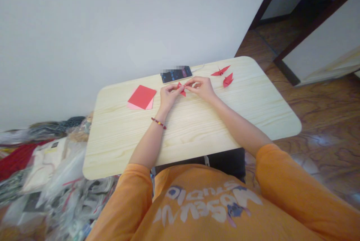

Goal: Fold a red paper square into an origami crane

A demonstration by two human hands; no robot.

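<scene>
Between my hands is a small folded piece of red origami paper (182, 92), held just above the middle of the table. My left hand (168, 94) pinches it from the left with thumb and fingers. From the right, the fingertips of my right hand (201, 87) close on its other end. Part of the paper is covered by my fingers. Two finished-looking red paper cranes lie at the back right: one crane (221, 71) with wings spread, and another crane (228, 80) nearer to me. A stack of square red paper (142, 96) with pink sheets beneath lies left of my left hand.
Behind my hands a phone (176, 74) with a white cable (199, 69) lies by the wall. The pale wooden table (197, 132) has rounded corners. Plastic bags and cloth (70, 184) are heaped on the floor at the left. A doorway (292, 12) stands at the right.
</scene>
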